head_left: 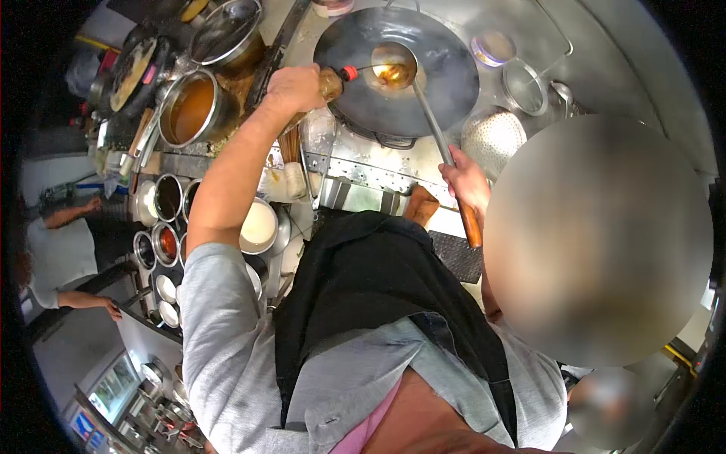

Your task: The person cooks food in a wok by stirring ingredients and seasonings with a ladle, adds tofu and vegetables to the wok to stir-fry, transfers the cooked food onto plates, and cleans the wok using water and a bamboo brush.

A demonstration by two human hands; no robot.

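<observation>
My left hand (296,88) is wrapped round a bottle (330,84) with a red cap, tipped on its side towards the wok. A thin dark line runs from the cap to the bowl of a metal ladle (394,65), where brown, shiny liquid shows. The ladle's long handle slants down to its wooden end, closed in my right hand (467,181). Below the ladle bowl lies a large dark wok (442,87), with haze over it and some liquid at its centre.
Left of the wok stand a pot of brown liquid (190,110) and another metal pot (225,34). A perforated strainer (493,138) lies on the right. Small seasoning containers (165,244) and a white-filled bowl (259,227) are nearer. Another person (64,253) is far left.
</observation>
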